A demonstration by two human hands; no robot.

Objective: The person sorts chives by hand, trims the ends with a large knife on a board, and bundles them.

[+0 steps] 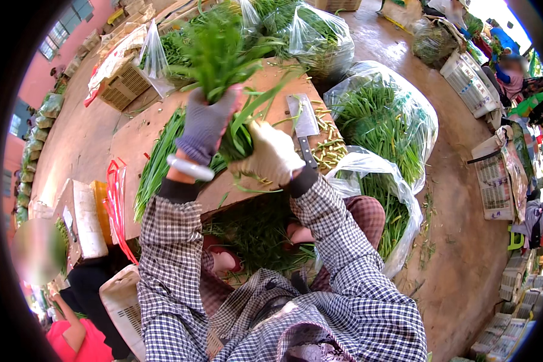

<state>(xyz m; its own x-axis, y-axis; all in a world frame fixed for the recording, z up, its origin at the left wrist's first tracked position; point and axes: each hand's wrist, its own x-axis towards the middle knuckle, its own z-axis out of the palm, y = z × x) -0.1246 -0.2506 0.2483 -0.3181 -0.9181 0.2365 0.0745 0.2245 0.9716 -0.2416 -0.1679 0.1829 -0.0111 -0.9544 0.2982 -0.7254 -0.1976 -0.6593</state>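
My left hand (208,118), in a purple-grey knit glove with a pale bangle at the wrist, grips a bunch of long flat green leaves (215,50), blurred by motion. Close beside it my right hand (273,154), in a white glove, closes around green leaves (239,138); whether they belong to the same bunch I cannot tell. Below both hands lies a wooden board (133,135). More leaves (156,167) rest along its left side. On the right, a cleaver (304,115) lies flat with its black handle towards me, beside many short cut stem ends (328,147).
Clear plastic bags of greens (380,113) stand right of the board, and another bag (321,36) stands beyond it. A plastic crate (123,83) is at the far left. Red ties (115,199) hang at the near left. A seated person (79,337) is at lower left.
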